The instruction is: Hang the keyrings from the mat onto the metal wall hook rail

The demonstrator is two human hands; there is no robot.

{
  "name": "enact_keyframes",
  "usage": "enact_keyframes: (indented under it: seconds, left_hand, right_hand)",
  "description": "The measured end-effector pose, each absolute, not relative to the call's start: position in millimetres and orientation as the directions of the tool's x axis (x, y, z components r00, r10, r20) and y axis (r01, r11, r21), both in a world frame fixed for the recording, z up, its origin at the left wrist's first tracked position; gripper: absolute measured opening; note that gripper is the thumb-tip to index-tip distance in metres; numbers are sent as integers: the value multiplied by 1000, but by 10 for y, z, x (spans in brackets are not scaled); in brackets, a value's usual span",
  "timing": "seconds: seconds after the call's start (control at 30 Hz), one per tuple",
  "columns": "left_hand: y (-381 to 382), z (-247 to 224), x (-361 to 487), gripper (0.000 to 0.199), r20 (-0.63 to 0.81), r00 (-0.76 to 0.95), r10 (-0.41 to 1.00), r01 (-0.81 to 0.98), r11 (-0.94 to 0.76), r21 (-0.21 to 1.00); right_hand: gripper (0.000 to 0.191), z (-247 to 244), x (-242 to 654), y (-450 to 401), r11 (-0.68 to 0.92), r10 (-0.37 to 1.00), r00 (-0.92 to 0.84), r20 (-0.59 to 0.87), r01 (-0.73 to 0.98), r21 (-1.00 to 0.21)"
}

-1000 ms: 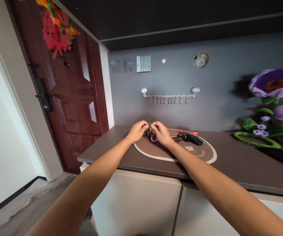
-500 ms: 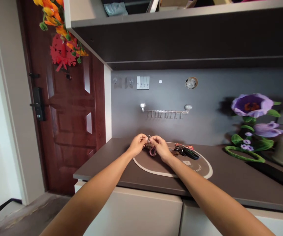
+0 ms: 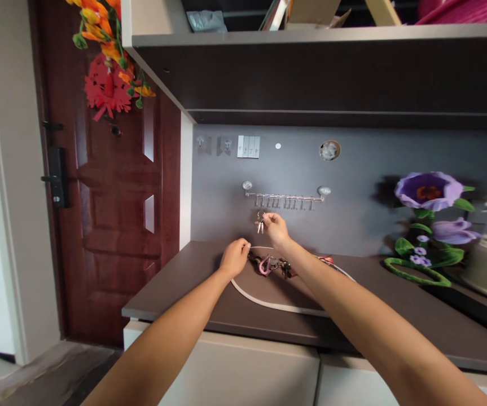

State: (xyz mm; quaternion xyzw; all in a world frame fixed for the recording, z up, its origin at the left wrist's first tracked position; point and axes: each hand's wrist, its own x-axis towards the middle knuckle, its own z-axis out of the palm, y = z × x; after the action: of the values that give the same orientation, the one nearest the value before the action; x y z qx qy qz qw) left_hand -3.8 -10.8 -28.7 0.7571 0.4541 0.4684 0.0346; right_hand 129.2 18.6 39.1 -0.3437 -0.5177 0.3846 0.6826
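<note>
Before the grey wall point(image 3: 365, 225), I have the right hand point(image 3: 276, 228) pinching a bunch of keys point(image 3: 260, 228) above the counter point(image 3: 171, 276), under the hook rail's point(image 3: 285, 197) left end. I can't tell whether the left hand point(image 3: 235, 256), near the pink loop point(image 3: 261, 267), grips anything. I judge this a holding-up step, calling for a steady pinch.

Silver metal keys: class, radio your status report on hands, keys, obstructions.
Right hand pinching silver metal keys, below silver metal hook rail. Left hand low at pale-edged brown mat, grip unclear. Right forearm hides part of mat.
</note>
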Motion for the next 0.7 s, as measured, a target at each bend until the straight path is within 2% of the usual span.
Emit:
enact_keyframes:
  seconds: [0.07, 0.23, 0.43, 0.7]
  left_hand:
    - [-102, -294, -33, 24, 675, 160, 720, 692, -570, 444]
    - [-116, -292, -34, 25, 667, 173, 724, 739, -544, 398]
    - [-123, -282, -40, 24, 655, 174, 735, 765, -520, 380]
    - [-118, -282, -51, 25, 647, 179, 742, 784, -505, 362]
  right_hand:
    - [2, 505, 1233, 285, 453, 885, 217, 413, -188, -872]
    - [14, 688, 1116, 505, 430, 882, 313, 351, -233, -872]
    - [16, 762, 1023, 658, 360, 903, 362, 232, -345, -867]
    - [12, 767, 1007, 705, 328, 906, 383, 181, -365, -871]
